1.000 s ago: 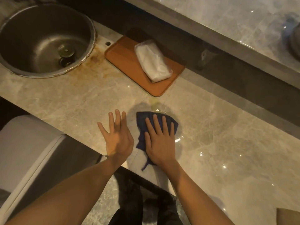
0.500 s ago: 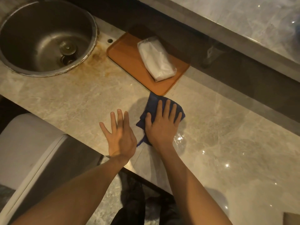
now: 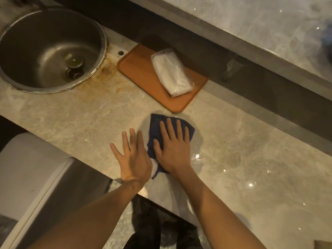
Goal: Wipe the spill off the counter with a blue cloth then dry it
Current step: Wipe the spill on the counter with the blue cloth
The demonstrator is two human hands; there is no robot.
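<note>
Head view: right hand [image 3: 173, 150], fingers [image 3: 169, 125] flat on blue cloth [image 3: 154, 123], near orange tray [image 3: 136, 72]; left hand [image 3: 133, 159] splayed, seemingly empty.

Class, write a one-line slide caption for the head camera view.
Right hand presses a blue cloth flat on the marble counter; left hand rests beside it.

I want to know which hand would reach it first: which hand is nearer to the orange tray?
Right. The right hand lies flat on the blue cloth, just short of the orange tray and its near corner. The left hand rests on the counter, farther back and to the left.
</note>
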